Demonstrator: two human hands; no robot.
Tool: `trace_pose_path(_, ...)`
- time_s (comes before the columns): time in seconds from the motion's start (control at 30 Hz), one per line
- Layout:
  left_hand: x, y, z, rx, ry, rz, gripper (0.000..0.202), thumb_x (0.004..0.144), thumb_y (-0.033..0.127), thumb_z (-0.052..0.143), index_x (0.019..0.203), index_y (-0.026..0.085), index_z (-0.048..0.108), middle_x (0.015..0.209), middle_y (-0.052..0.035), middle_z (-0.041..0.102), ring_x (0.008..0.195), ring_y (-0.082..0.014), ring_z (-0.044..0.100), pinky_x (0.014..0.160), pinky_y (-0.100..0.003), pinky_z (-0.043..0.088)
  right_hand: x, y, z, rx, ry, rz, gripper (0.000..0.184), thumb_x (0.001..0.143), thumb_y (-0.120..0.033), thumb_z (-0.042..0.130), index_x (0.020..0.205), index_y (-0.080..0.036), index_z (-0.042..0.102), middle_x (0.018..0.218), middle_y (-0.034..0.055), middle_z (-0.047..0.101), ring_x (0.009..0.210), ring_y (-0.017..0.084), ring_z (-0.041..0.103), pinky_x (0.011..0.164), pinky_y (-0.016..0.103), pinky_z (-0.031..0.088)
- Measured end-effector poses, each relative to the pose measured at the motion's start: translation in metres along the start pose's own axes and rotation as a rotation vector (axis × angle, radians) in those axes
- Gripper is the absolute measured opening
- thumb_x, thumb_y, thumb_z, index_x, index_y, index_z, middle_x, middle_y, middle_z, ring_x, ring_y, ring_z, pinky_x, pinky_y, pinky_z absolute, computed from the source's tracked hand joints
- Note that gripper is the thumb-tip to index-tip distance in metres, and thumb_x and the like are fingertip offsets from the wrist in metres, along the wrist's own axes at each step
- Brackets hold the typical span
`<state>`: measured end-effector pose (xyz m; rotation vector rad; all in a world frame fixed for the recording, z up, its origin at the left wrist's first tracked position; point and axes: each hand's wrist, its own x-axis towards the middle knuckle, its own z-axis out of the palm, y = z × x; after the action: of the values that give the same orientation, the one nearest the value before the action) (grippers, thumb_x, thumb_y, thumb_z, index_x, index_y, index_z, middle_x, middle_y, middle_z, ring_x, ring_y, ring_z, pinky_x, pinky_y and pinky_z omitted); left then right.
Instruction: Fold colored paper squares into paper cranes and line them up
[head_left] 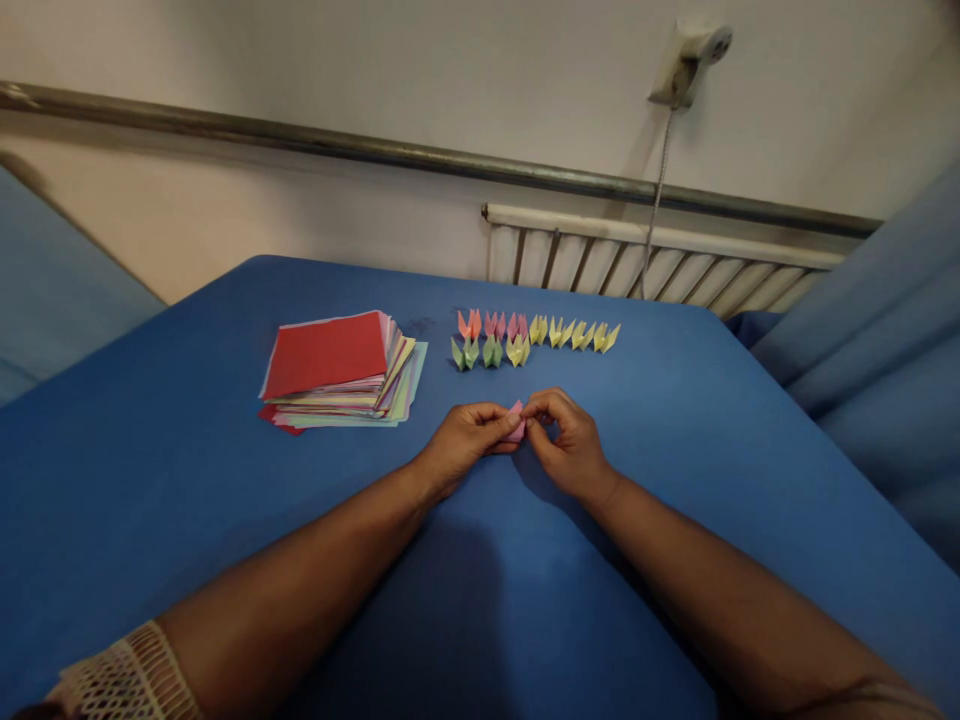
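Observation:
A small folded piece of pink paper [516, 428] is held just above the blue table, in front of the paper figures. My left hand [469, 440] is closed on it, thumb on top and fingers beneath. From the other side, my right hand [566, 440] pinches the paper's right edge between thumb and forefinger. Beyond the hands stand several folded paper cranes [517, 350] in two rows, coloured orange, pink, yellow and green. My fingers hide part of the pink paper, so its exact folded shape cannot be made out.
A stack of coloured paper sheets [330, 360], red on top, lies left of the cranes on the blue table [187, 450]. Behind the table are a wall with a metal pipe [375, 150], a radiator [585, 250] and a socket with a plugged-in cord [679, 70]. Blue curtains [885, 330] hang at right.

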<state>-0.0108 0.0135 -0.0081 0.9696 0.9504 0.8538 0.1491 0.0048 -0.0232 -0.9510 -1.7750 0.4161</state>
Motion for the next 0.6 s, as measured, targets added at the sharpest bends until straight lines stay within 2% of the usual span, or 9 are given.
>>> trace_pose_path(0.3, 0.0007, -0.0032, 0.0005, 0.016, 0.009, 0.033, 0.032, 0.066, 0.042, 0.079, 0.075, 0.013, 0.07, 0.074, -0.0012, 0.067, 0.071, -0.0102, 0.06, 0.079, -0.028, 0.049, -0.0015, -0.0039, -0.0004, -0.064, 0.015, 0.047, 0.019, 0.079, -0.008, 0.052, 0.091, -0.021, 0.06, 0.082, 0.0016, 0.061, 0.076, 0.016, 0.058, 0.072, 0.029, 0.047)
trace_pose_path(0.6, 0.0003, -0.0032, 0.0031, 0.049, 0.031, 0.094, 0.028, 0.068, 0.04, 0.077, 0.076, 0.013, 0.071, 0.073, -0.0009, 0.066, 0.069, -0.0099, 0.058, 0.077, -0.026, 0.049, -0.0016, -0.0018, 0.0007, -0.031, 0.005, 0.111, 0.013, 0.079, -0.01, 0.053, 0.083, -0.021, 0.059, 0.081, 0.001, 0.06, 0.075, 0.015, 0.058, 0.072, 0.029, 0.048)
